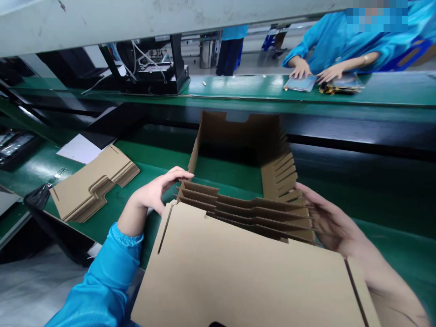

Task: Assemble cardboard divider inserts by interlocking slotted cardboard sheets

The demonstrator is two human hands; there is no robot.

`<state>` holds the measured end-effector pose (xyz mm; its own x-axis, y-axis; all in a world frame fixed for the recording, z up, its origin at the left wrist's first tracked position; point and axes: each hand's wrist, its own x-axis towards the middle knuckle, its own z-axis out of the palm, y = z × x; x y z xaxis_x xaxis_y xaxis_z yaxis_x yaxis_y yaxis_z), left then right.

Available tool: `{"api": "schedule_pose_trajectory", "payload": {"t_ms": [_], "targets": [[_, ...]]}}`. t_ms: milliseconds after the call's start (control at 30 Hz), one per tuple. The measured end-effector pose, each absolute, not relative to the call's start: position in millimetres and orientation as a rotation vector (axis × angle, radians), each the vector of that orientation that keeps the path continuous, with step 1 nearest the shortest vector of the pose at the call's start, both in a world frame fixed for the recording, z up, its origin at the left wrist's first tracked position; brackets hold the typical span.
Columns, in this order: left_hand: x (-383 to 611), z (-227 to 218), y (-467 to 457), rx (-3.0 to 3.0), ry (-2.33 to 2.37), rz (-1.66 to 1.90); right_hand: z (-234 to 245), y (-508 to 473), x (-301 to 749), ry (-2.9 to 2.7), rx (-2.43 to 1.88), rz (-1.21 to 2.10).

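Note:
A cardboard divider frame [272, 188] stands in front of me, with notched side walls and a far wall. Several cross partitions [238, 206] sit in its near part, and a large flat cardboard sheet [252, 272] with slots near its ends is closest to me. My left hand [158, 188] grips the left side, its fingers over the wall and its thumb by the near partitions. Along the right side, my right hand [327, 222] wraps the ends of the partitions; motion blurs it and its fingertips are partly hidden.
A stack of cut cardboard pieces [91, 186] lies at left on the green bench, beside white sheets [80, 149] and a black panel [116, 122]. A grey beam [153, 18] crosses overhead. Opposite, a co-worker's hands [330, 72] rest on flat parts [301, 84].

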<state>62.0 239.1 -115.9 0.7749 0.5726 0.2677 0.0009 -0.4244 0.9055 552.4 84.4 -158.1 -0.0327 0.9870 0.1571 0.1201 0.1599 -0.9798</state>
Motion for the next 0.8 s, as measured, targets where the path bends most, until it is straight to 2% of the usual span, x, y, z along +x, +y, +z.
{"api": "schedule_pose_trajectory", "payload": {"t_ms": [300,467,600,800], "targets": [[69,-141,235,1.489,0.602,0.907,-150,90,532,-1.103,-1.224,0.901],[76,-129,232,1.49,0.476,0.961,-143,91,528,-1.207,-1.055,0.908],[83,-125,229,1.494,0.425,1.011,-137,86,519,-1.289,-1.088,0.79],[88,-131,228,1.53,0.34,1.029,-137,83,517,-1.252,-1.06,0.846]]}}
